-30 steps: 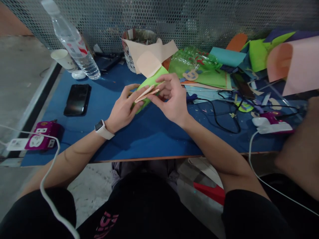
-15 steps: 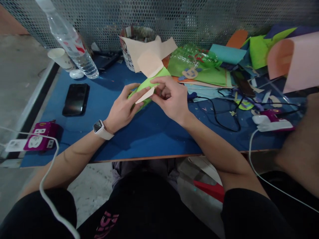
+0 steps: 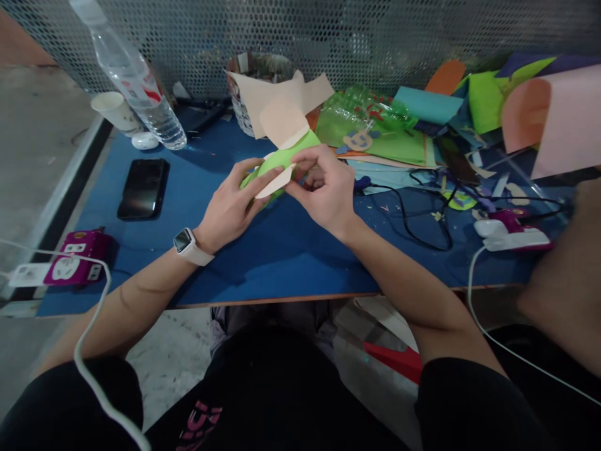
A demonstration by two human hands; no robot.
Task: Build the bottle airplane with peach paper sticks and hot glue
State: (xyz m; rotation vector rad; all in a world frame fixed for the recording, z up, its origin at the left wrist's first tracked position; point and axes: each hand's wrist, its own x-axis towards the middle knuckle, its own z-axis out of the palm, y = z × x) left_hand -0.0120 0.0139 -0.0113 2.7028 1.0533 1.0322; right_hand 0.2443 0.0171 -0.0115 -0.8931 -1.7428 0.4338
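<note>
Between my hands is a paper craft piece with a bright green body (image 3: 297, 146) and a cream paper head (image 3: 283, 120) with wide flaps at its far end. My left hand (image 3: 231, 195) grips its near left side, fingers over the green paper. A small cream paper strip (image 3: 275, 183) sticks out from the near side, beside my left fingers. My right hand (image 3: 323, 181) pinches the right end of that strip against the green body, thumb below and index finger above. The underside of the piece is hidden by my hands.
A phone (image 3: 143, 189), a water bottle (image 3: 136, 81) and a paper cup (image 3: 115, 113) stand left on the blue table (image 3: 263, 263). Coloured paper (image 3: 399, 144), a green plastic bottle (image 3: 370, 106) and black cable (image 3: 404, 213) crowd the right. A person's arm (image 3: 563, 263) is at far right.
My right fingers have shifted very slightly along the cream strip, drawing back from the green body's top. The left hand keeps its hold. Everything else stays in place.
</note>
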